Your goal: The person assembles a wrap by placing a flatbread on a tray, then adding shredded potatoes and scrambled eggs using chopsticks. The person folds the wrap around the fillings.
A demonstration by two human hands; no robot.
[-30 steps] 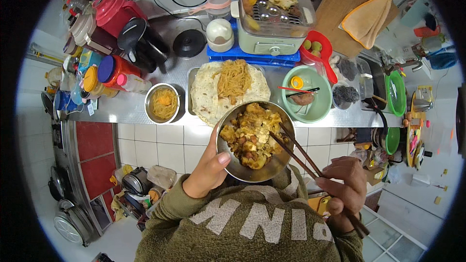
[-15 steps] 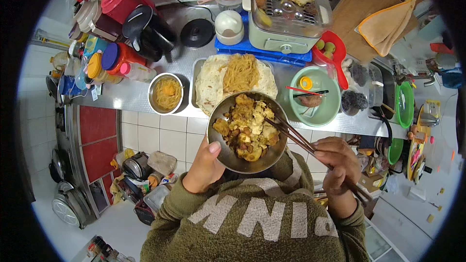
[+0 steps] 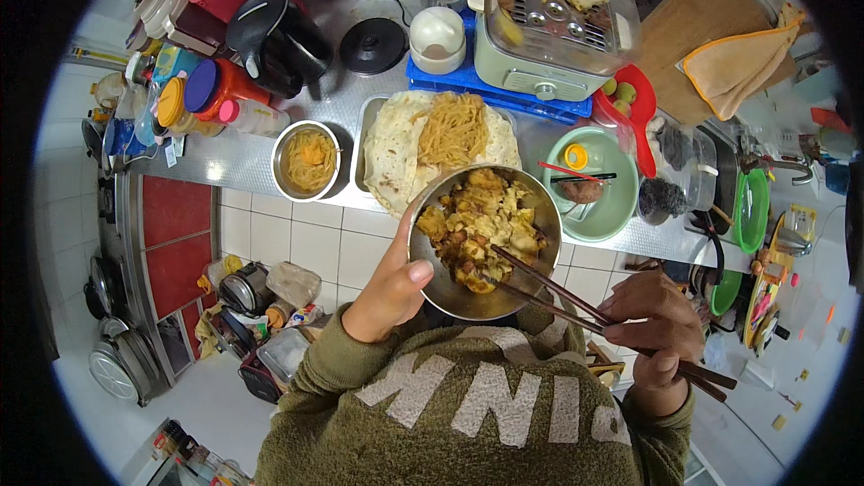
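My left hand (image 3: 396,286) grips a round metal bowl (image 3: 430,281) at its left rim, thumb on the near side. Chunky yellow-brown cooked food (image 3: 486,225), perhaps egg with potato, fills much of the bowl. In my right hand (image 3: 655,328) is a pair of dark chopsticks (image 3: 576,303), their tips down in the food. Just beyond the bowl, a flatbread (image 3: 393,148) lies on a metal tray (image 3: 361,146), with a strip of shredded yellowish food (image 3: 452,132) along its middle. The bowl hides the flatbread's near right part.
Left of the tray stands a small metal bowl (image 3: 281,182) of shreds. A green basin (image 3: 621,209) and a red strainer (image 3: 644,139) are on the right. Behind are a pale green steamer (image 3: 540,67), a white egg-shaped holder (image 3: 438,33), a black lid (image 3: 373,46) and a black kettle (image 3: 292,45).
The metal bowl has shifted right in the picture with my left hand. My right hand has moved right and slightly down, and the chopstick tips sit lower in the food.
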